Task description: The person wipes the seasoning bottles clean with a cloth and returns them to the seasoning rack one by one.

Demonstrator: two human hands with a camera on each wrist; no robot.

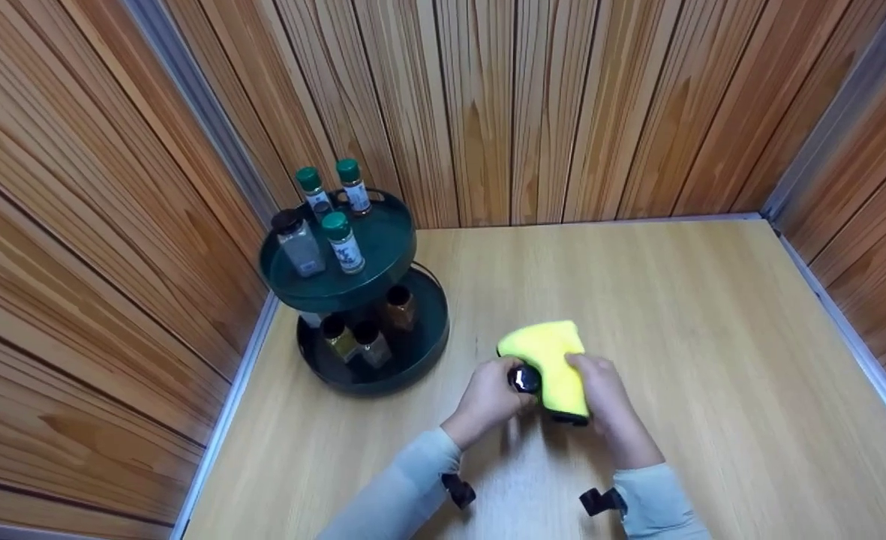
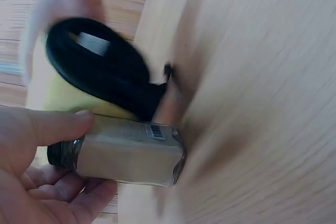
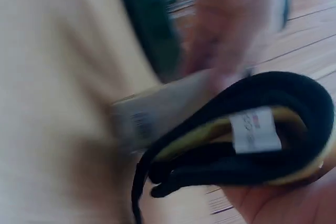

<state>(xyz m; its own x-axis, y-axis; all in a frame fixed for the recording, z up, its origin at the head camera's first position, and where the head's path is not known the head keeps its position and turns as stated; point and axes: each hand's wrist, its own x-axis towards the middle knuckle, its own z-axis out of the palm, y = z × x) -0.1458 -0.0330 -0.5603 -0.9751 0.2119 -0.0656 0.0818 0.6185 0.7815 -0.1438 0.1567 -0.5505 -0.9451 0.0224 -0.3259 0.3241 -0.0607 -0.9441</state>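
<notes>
My left hand (image 1: 490, 397) grips a spice jar (image 2: 131, 150) of pale powder with a black lid (image 1: 524, 379). In the left wrist view the jar lies sideways, thumb on one face and fingers under it, a barcode label near its base. My right hand (image 1: 604, 397) holds a yellow cloth mitt (image 1: 555, 360) by its right side, thumb on the fabric. The mitt's black-trimmed opening (image 3: 294, 85) shows a white tag (image 3: 255, 130) inside. Jar and mitt are side by side above the table, the mitt overlapping the jar in the right wrist view.
A dark green two-tier round rack (image 1: 386, 240) stands at the back left of the wooden table (image 1: 675, 300). Its upper tray bears green-capped bottles (image 1: 345, 244) and a black-lidded jar (image 1: 300, 244); several jars (image 1: 371, 345) stand on the lower tray. Wood-panelled walls (image 1: 480, 112) enclose the table.
</notes>
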